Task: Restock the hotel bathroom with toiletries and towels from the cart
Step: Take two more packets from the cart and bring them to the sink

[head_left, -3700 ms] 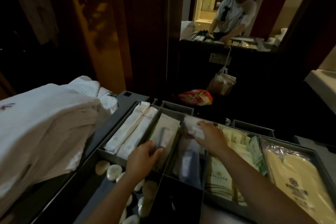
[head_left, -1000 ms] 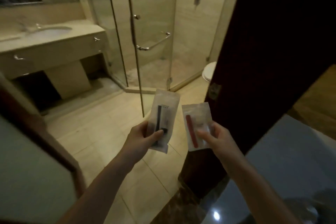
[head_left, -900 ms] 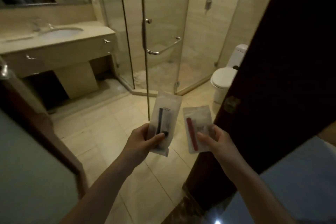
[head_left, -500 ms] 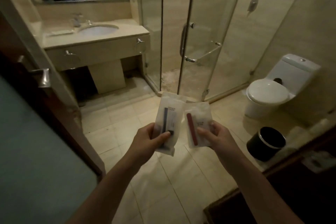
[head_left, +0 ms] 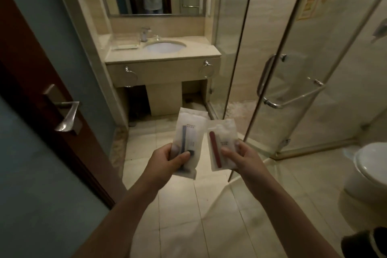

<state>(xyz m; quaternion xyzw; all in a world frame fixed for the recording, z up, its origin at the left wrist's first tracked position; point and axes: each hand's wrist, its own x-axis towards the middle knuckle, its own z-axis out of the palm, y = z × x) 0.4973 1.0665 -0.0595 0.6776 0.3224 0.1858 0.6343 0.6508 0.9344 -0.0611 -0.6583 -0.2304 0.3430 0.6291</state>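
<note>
On my left hand (head_left: 167, 162) the fingers (head_left: 181, 155) are curled round the bottom of the blue packet (head_left: 189, 130), thumb flat on the front. The right hand (head_left: 243, 159) does the same thing, fingers (head_left: 227, 151) pinching the red packet (head_left: 223, 140) low down. So both hands are full, nothing loose. The packets stand upright side by side, edges just overlapping, held in the air over the floor (head_left: 188, 205) just inside the door (head_left: 52, 111).

Progress-wise I'd call it early. Two toiletries are in the bathroom but not set down anywhere yet. The tabletop (head_left: 199, 52) is well ahead, with a clear tray (head_left: 125, 45) just left of the sink (head_left: 164, 46). My guess is that's where these land. Both towel rings (head_left: 130, 74) on the front of it hang bare, so towels look untouched too. Shower door (head_left: 293, 73) and toilet (head_left: 370, 165) are off to the right, not in my way. Still left, as I see it: walk up, drop both packets, go back for more.
</note>
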